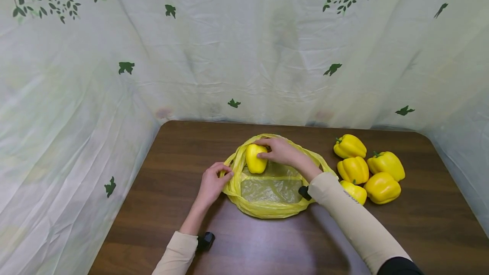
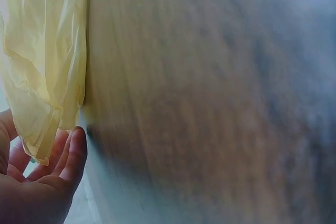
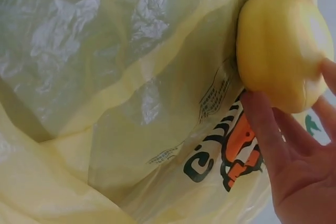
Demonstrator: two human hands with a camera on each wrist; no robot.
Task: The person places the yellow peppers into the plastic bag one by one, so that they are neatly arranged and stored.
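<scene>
A yellow plastic bag (image 1: pixel 263 212) stands on the table with its mouth spread wide. My right hand (image 1: pixel 284 152) holds a yellow bell pepper (image 1: pixel 255 160) over the far left part of that mouth. The right wrist view shows thumb and fingers around the pepper (image 3: pixel 281 51), with printed lettering and an orange picture on the bag wall behind it. At the bag's left rim, my left hand (image 1: pixel 214 181) pinches the edge. In the left wrist view the gathered plastic of the bag (image 2: pixel 44 61) hangs between thumb and fingers.
Several yellow bell peppers (image 1: pixel 383 188) lie grouped to the right of the bag, one partly hidden by the right sleeve. The brown wooden table (image 1: pixel 153 224) ends at a pale leaf-printed curtain (image 1: pixel 259 63) behind and at both sides.
</scene>
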